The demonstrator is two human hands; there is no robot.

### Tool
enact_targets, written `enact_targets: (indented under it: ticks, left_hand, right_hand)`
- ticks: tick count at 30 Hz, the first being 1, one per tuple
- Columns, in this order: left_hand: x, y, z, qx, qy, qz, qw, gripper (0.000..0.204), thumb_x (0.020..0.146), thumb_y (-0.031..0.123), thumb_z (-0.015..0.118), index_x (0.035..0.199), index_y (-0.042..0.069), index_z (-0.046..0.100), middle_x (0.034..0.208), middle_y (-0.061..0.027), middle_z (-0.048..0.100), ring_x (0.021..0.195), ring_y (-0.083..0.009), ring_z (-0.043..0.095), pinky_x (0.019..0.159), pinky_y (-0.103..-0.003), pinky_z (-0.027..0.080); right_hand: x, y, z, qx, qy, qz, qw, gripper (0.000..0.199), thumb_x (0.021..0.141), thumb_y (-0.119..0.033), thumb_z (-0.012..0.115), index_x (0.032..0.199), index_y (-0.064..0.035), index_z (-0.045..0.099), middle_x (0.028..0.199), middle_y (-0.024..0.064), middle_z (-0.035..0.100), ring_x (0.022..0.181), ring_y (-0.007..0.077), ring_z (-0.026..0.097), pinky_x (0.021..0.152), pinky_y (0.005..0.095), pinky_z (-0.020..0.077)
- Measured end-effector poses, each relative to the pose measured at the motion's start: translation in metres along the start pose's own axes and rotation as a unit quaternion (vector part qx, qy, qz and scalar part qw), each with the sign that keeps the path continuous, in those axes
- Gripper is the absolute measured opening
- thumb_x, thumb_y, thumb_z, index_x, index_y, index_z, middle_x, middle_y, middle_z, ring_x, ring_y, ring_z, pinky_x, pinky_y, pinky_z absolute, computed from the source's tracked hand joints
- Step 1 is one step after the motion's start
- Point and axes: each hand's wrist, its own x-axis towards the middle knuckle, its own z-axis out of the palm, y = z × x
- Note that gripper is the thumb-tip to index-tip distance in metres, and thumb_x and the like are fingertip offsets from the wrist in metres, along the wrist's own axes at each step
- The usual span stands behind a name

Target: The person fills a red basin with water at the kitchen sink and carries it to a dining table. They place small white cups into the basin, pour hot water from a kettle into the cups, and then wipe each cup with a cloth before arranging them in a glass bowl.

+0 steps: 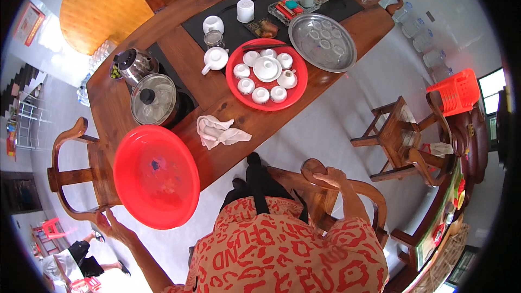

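Observation:
My left hand (115, 228) is low at the left with its fingers apart, next to the armrest of a wooden chair (73, 176); whether it touches it I cannot tell. Just beyond it a large red basin (154, 184) lies at the table's near edge, with small dark marks on its bottom. My right hand (332, 178) is closed around the rounded end of another wooden chair's armrest (313, 169), close to my body. Farther off on the wooden table, a red tray (236, 89) bears several small white cups, a lidded bowl and dark tongs or sticks. A crumpled pale cloth (220, 132) lies nearer.
A lidded pot (153, 99), a metal kettle (135, 65) and a white teapot (216, 59) stand on the table's left half. A round metal tray (323, 42) sits at the right end. A chair (399, 135) stands right. A person (70, 263) is seated at the lower left.

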Motion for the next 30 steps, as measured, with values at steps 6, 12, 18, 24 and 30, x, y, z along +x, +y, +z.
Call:
enact_targets:
  ticks: [6,12,18,24,30]
  left_hand:
    - [0.013,0.007,0.012,-0.055,-0.027,0.028,0.998,0.039,0.087,0.029,0.062,0.117,0.005,0.052,0.12,-0.0101,0.052,0.109,-0.0222,0.05,0.092,-0.038,0.041]
    - [0.006,0.037,0.033,-0.083,-0.046,0.002,0.996,0.034,0.086,0.025,0.062,0.112,0.005,0.053,0.122,-0.0127,0.053,0.114,-0.0222,0.049,0.099,-0.039,0.037]
    - [-0.005,0.084,0.049,-0.051,0.018,0.01,0.999,0.032,0.085,0.026,0.063,0.11,0.007,0.055,0.129,-0.0126,0.052,0.119,-0.025,0.048,0.103,-0.043,0.035]
    - [-0.034,0.115,0.071,-0.015,-0.012,-0.07,0.997,0.032,0.085,0.026,0.063,0.109,0.006,0.055,0.122,-0.0131,0.056,0.114,-0.0239,0.052,0.093,-0.04,0.046]
    - [-0.056,0.161,0.103,-0.099,-0.077,-0.153,0.98,0.014,0.086,0.012,0.061,0.097,0.003,0.058,0.084,-0.0055,0.06,0.067,-0.0108,0.058,0.055,-0.024,0.051]
  right_hand:
    - [-0.009,-0.008,-0.012,-0.024,0.066,-0.002,0.998,0.083,0.069,-0.073,0.054,0.104,0.0011,0.063,0.105,0.0227,0.063,0.106,0.0359,0.058,0.091,0.0431,0.0436]
    - [-0.004,-0.009,-0.02,-0.046,0.035,-0.001,0.998,0.087,0.068,-0.077,0.051,0.106,0.0003,0.063,0.104,0.0227,0.064,0.103,0.0372,0.059,0.087,0.0459,0.0455]
    - [0.022,-0.004,-0.036,0.082,-0.084,-0.025,0.993,0.078,0.069,-0.066,0.06,0.106,0.0025,0.062,0.105,0.0243,0.062,0.101,0.0366,0.059,0.085,0.0426,0.0464]
    - [0.079,0.001,-0.019,-0.012,-0.191,-0.11,0.975,0.062,0.075,-0.057,0.06,0.1,-0.0004,0.063,0.097,0.0222,0.064,0.095,0.0352,0.061,0.08,0.042,0.0482]
    - [0.082,-0.065,-0.134,-0.219,-0.236,-0.158,0.933,0.037,0.084,-0.04,0.055,0.089,-0.005,0.065,0.071,0.0153,0.065,0.072,0.029,0.065,0.062,0.0391,0.0506]
